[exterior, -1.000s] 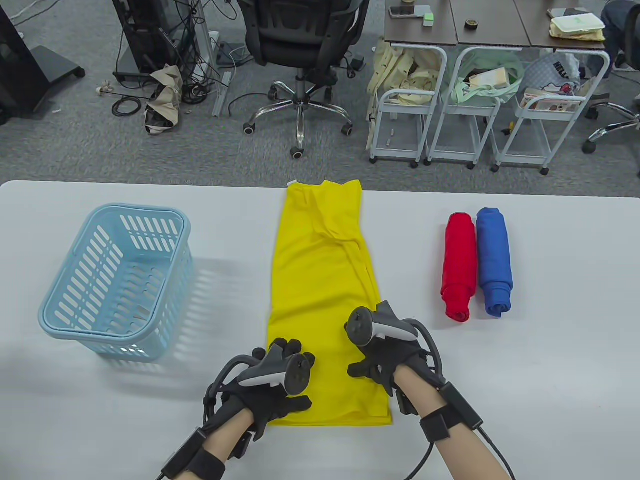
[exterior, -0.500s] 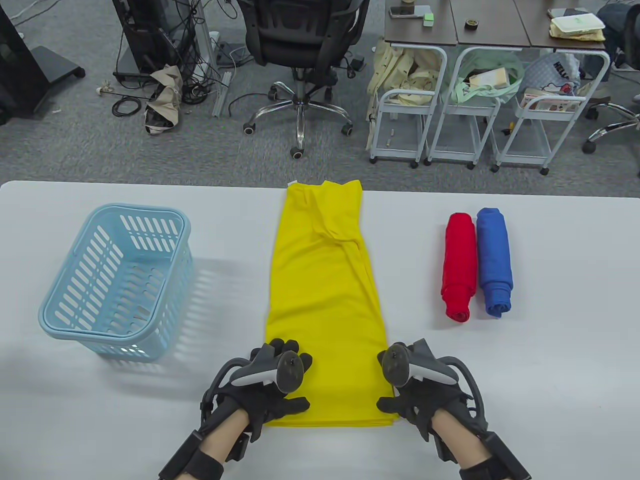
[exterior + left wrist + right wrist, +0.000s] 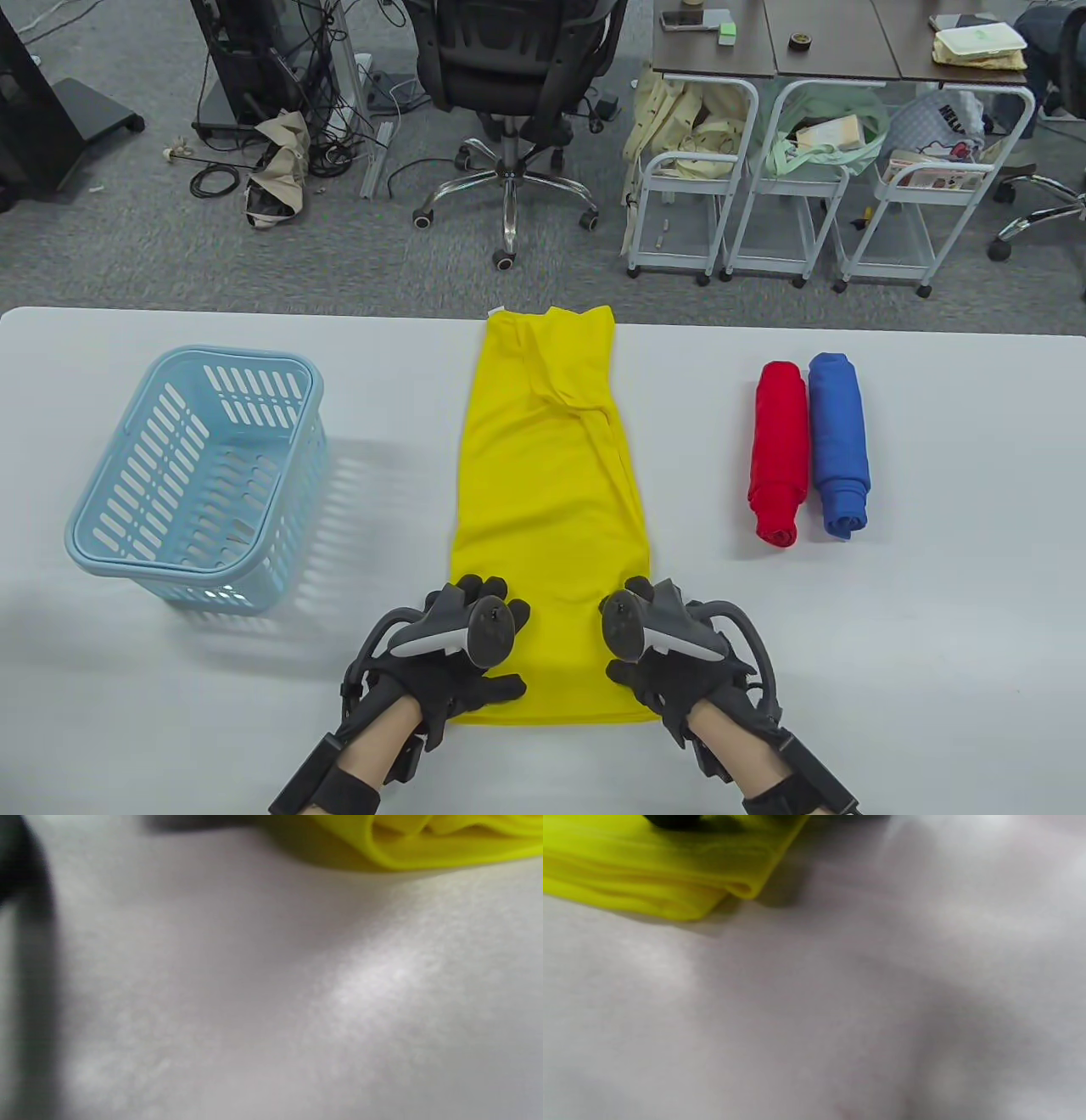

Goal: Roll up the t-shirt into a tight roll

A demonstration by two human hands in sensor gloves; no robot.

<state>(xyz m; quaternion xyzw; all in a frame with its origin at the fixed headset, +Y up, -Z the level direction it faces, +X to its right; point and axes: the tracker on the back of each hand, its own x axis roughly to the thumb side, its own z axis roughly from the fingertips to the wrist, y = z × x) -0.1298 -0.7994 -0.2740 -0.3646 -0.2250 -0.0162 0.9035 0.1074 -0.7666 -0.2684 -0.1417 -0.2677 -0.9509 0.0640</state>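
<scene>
A yellow t-shirt [image 3: 547,475] lies folded into a long narrow strip down the middle of the white table [image 3: 891,637], collar end far, hem end near me. My left hand [image 3: 501,637] rests on the near left corner with spread fingers and its thumb flat on the cloth. On the near right corner lies my right hand [image 3: 628,628], thumb on the fabric and most fingers hidden under the tracker. Both wrist views show only the layered hem, the t-shirt [image 3: 445,844] at top right and the t-shirt [image 3: 649,878] at top left, lying flat on the table.
A light blue plastic basket [image 3: 229,356] stands at the left of the table. A red roll [image 3: 778,450] and a blue roll [image 3: 838,441] lie side by side at the right. Beyond the far edge are an office chair and carts.
My right hand slid off the shirt to its right edge, then came back left onto the near right corner. The left hand and the shirt have stayed put.
</scene>
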